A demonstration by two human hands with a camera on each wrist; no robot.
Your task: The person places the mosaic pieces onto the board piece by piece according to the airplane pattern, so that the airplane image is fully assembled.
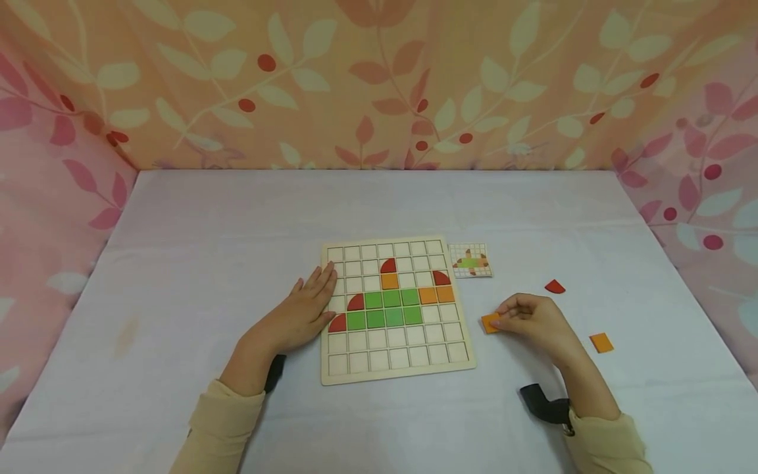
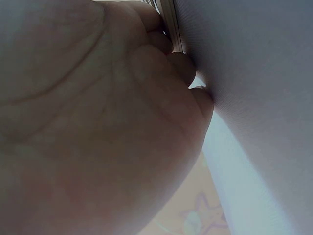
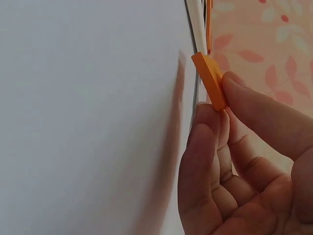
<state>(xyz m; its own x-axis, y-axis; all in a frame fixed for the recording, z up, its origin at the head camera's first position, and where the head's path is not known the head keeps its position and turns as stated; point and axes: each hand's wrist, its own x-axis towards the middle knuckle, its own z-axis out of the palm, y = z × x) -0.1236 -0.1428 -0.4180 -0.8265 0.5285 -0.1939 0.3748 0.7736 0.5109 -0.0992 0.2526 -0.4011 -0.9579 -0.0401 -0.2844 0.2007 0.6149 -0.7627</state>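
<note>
A wooden grid board (image 1: 379,362) lies on the table, with green squares (image 1: 392,298), orange squares (image 1: 389,282) and red quarter-round tiles (image 1: 387,266) set in some cells. My left hand (image 1: 302,315) rests on the board's left edge, fingers extended; the left wrist view shows mostly its palm (image 2: 98,112). To the right of the board, my right hand (image 1: 535,324) pinches an orange square tile (image 1: 491,322) between thumb and fingers. In the right wrist view that tile (image 3: 211,81) is tilted, raised off the table.
A small pattern card (image 1: 470,261) lies against the board's upper right edge. A red quarter-round tile (image 1: 555,286) and another orange square (image 1: 601,342) lie on the white tablecloth (image 1: 207,230) at the right. Patterned curtains (image 1: 379,85) stand at the back and both sides.
</note>
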